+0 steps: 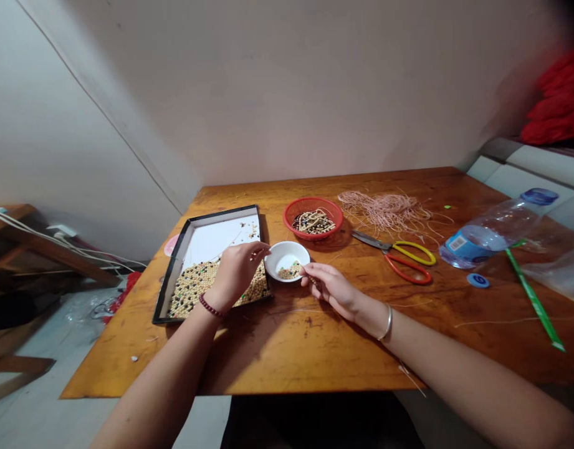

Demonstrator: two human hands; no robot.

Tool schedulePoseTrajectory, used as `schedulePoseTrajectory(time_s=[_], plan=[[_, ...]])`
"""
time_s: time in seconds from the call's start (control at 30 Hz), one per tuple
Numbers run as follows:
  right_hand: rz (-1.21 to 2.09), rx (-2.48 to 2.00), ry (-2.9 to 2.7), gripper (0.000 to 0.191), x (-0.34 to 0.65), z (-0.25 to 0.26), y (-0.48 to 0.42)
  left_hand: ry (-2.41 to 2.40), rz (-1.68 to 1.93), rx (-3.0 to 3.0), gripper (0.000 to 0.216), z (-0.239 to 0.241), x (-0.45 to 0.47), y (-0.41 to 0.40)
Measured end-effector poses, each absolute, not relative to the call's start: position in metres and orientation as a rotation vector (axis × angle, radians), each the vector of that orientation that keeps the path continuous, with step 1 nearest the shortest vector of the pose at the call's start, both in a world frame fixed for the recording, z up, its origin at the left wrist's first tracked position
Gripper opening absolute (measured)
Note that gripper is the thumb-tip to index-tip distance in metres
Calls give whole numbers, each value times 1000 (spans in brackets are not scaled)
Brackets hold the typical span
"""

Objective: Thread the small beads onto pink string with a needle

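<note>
Both hands pinch thin thread beside white bowl (287,257); bottle (495,229) label unreadable

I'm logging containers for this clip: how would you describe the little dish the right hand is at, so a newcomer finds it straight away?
On the wooden table, look between the black-edged tray of beads and the red basket. The small white bowl sits there, with the right hand at its near rim and the left hand beside it. It is the only white, round dish, holding just a few beads.

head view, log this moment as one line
left hand: over bead tray | right hand: pinching at white bowl | scissors: idle
</note>
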State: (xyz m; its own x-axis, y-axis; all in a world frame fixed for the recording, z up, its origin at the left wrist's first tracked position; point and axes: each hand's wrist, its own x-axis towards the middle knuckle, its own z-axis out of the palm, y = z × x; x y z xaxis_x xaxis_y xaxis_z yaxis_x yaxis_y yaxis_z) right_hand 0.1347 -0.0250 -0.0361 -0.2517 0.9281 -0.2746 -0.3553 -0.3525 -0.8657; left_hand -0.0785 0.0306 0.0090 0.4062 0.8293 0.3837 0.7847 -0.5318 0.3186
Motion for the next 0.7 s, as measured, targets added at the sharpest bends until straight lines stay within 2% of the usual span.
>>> schedulePoseTrajectory(time_s=[0.2,0.33,0.5,0.7], plan=[[1740,-993,-795,19,137,-37,-23,1145,686,2713,22,-6,-61,22],[1695,-1017,-904,22,135,-36,-23,1113,589,2735,24,-9,-57,20],[1466,-1164,-1153,26,132,-43,-20,1144,532,2714,22,-9,-57,21],[1029,-1306,-1484,24,136,-48,-23,1141,532,2702,21,-8,-56,20]])
